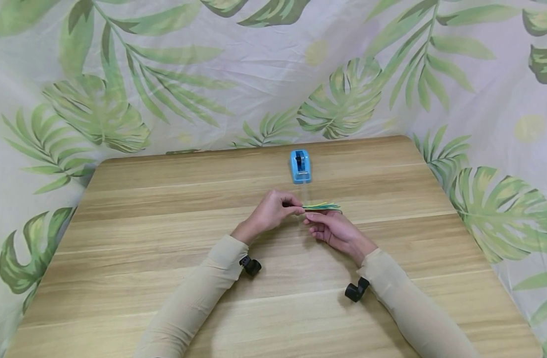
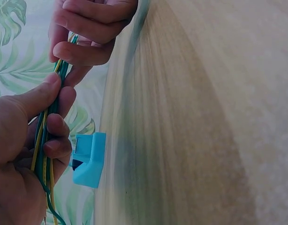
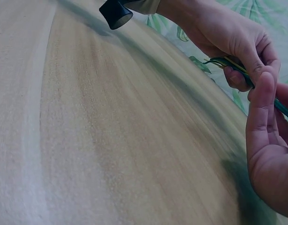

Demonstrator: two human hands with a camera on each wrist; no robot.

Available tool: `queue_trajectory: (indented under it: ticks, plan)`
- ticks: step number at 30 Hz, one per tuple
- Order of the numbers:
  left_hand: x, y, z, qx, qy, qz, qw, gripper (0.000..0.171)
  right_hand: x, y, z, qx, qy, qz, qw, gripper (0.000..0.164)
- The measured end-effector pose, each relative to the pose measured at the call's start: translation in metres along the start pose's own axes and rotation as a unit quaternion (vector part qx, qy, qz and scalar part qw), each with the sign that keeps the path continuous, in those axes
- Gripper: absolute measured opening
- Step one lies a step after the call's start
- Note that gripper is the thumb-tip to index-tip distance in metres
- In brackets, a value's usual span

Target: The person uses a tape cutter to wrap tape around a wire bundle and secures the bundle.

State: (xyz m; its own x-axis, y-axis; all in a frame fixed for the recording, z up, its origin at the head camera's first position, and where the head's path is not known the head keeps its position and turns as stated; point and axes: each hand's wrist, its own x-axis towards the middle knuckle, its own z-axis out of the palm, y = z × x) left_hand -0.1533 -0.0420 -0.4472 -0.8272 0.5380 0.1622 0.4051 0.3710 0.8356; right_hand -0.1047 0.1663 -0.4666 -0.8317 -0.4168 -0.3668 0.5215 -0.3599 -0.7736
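Observation:
A bundle of thin green and yellow wires [image 1: 322, 206] lies sideways between both hands. My left hand [image 1: 273, 211] grips it; in the left wrist view the thumb presses on the wires [image 2: 41, 154] and loose ends hang past the palm. Right beside the left fingertips, my right hand [image 1: 336, 229] pinches the bundle, its other fingers curled. Behind the hands stands a blue tape dispenser [image 1: 300, 166]. From it a strip of clear tape [image 1: 305, 191] stretches towards the hands and overlaps the bundle in the head view. Fingers hide part of the wires in the right wrist view.
The hands work over a wood-grain table [image 1: 166, 238], its far edge near the dispenser. A leaf-patterned cloth [image 1: 264, 74] hangs behind it and along the right side. Black cameras [image 1: 251, 267] are worn on both wrists.

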Motion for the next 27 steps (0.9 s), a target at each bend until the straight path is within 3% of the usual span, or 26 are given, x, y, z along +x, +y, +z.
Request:
queue_trajectory:
  ticks: [27]
  plan:
    - [0.001, -0.002, 0.004, 0.004, -0.002, -0.009, 0.9999, 0.005, -0.002, -0.001, -0.011, 0.023, -0.034, -0.014, 0.999, 0.017]
